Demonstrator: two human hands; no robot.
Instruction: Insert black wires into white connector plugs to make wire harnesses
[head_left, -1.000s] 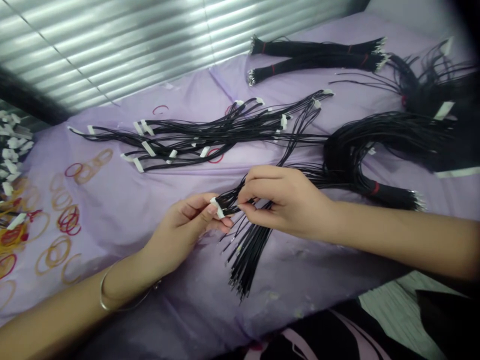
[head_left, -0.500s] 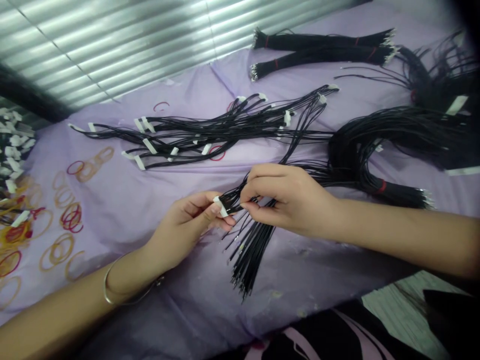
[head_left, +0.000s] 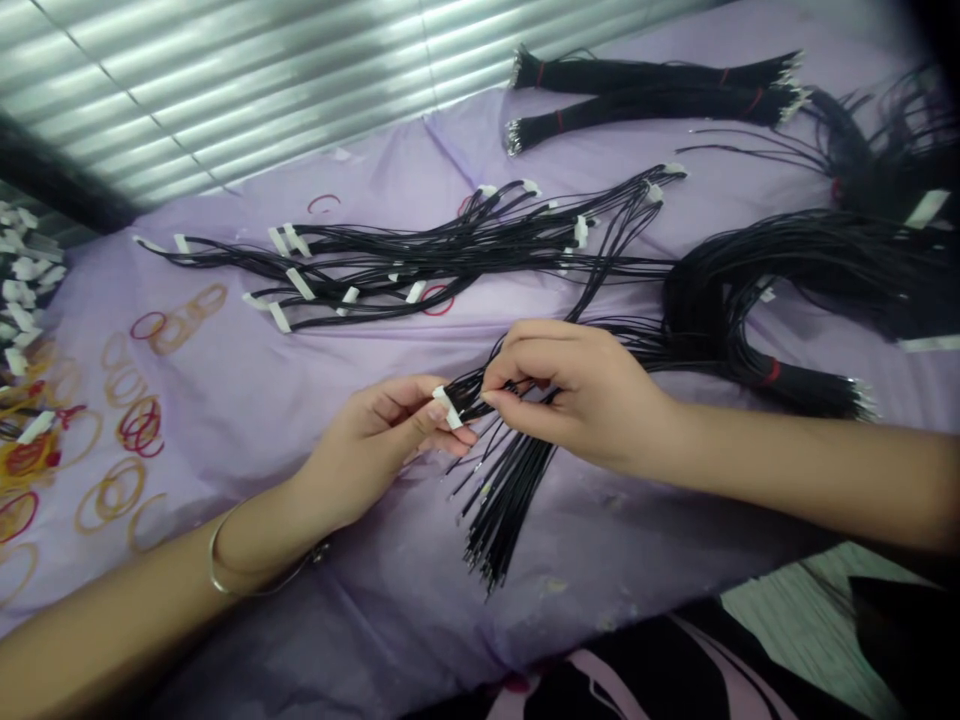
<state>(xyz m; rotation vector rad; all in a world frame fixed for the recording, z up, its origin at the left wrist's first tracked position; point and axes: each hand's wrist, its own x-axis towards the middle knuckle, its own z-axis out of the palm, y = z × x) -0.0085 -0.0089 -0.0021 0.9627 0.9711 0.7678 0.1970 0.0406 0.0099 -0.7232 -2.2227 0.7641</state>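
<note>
Rubber bands lie scattered at the left of the purple cloth. Near its middle, the left hand pinches a white connector between thumb and forefinger. Just beside it, the right hand pinches black wires at the connector; their loose ends fan out below. Harnesses lie beyond, and a wire coil at the right.

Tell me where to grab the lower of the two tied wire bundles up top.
Grip the lower tied bundle at its middle, between the red ties, from above with fingers across it. It lies straight and flat on the cloth; both ends bristle with metal tips.
</note>
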